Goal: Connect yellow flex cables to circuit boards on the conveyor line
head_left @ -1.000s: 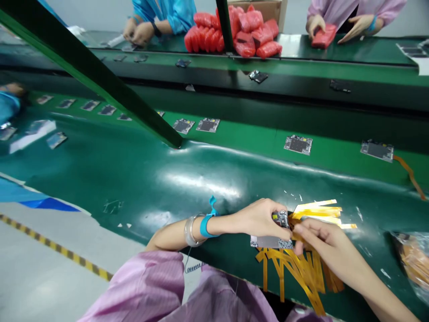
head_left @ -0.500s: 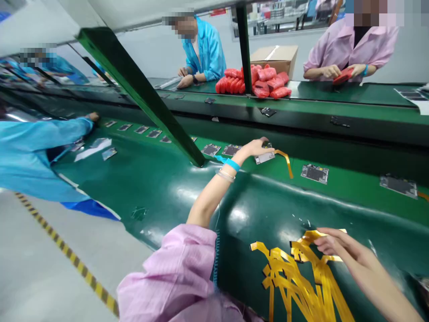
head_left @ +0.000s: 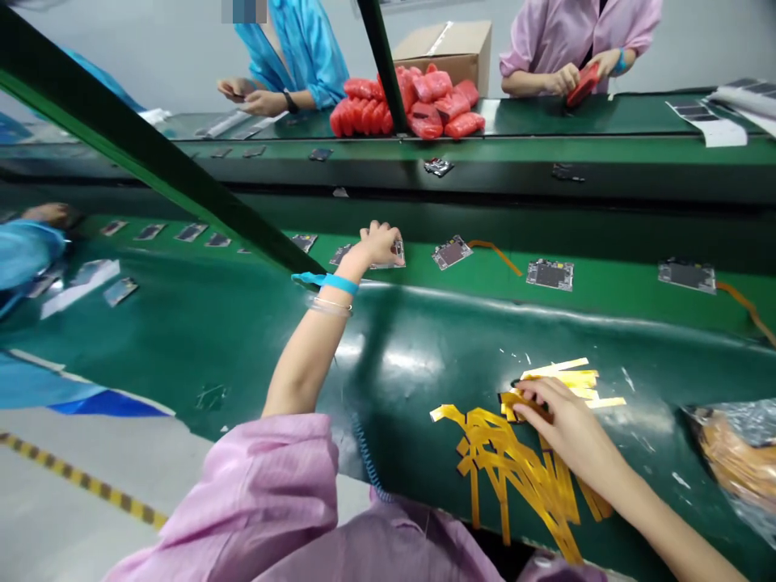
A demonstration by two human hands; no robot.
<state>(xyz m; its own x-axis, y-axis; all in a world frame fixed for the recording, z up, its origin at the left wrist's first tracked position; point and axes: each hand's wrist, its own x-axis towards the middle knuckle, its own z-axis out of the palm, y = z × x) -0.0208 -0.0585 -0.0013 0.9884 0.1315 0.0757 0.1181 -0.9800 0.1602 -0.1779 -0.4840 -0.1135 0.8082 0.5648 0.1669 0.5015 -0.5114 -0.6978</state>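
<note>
My left hand (head_left: 379, 241) reaches far out over the bright green conveyor belt (head_left: 606, 299). Its fingers are curled over a small circuit board (head_left: 397, 257) lying there. Just right of it lies another circuit board (head_left: 449, 252) with an orange flex cable (head_left: 495, 254) attached, untouched. My right hand (head_left: 561, 424) rests near me on the dark green mat (head_left: 242, 323), fingertips closed on the end of a yellow flex cable (head_left: 515, 402). It sits at the top of a pile of yellow flex cables (head_left: 521, 477).
More boards (head_left: 549, 274) lie along the belt. A green slanted post (head_left: 151, 153) crosses at left. A plastic bag of orange cables (head_left: 733, 461) sits at right. Across the line, people in blue and pink coats work beside red packets (head_left: 412, 105) and a cardboard box (head_left: 449, 44).
A second ago both hands held a board over the cable pile. My left hand then carried it out, set it on the belt and moved left onto the neighbouring board. My right hand stayed at the cables.
</note>
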